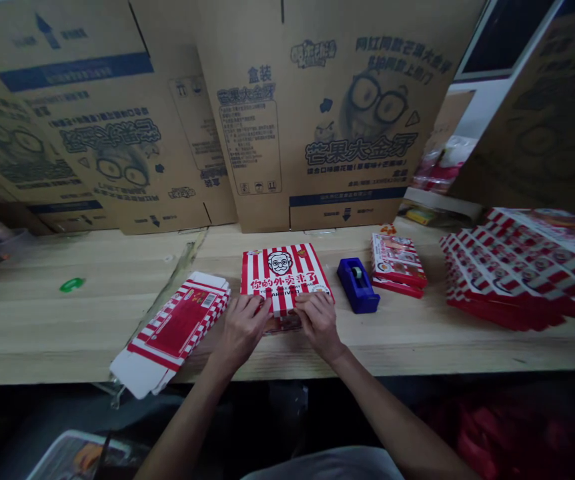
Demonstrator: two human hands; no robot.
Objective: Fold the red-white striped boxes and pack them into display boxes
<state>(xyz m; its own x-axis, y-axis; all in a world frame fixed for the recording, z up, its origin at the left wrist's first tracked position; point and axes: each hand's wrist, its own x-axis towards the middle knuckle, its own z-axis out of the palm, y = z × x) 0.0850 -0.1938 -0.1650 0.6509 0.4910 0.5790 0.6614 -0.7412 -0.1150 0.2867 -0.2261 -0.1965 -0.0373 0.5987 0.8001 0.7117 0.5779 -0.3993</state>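
A red-and-white striped cardboard box (283,270) with a cartoon face on its lid lies in front of me on the table. My left hand (247,323) grips its near left corner with curled fingers. At the near right part of the same edge, my right hand (320,323) is closed, its thumb and fingers pressed against the lid's front. Part of the box's front side shows between the two hands. Just right of the box stands a blue tape dispenser (360,290) with a small roll in it. To the left lies a stack of flattened red-and-white cartons (182,323).
Several striped boxes are piled at the right (522,267). Small red packs (397,260) lie behind the tape dispenser. A green ring (72,285) rests on the wooden table (32,333) at left. Large brown cartons (317,133) stand along the back like a wall.
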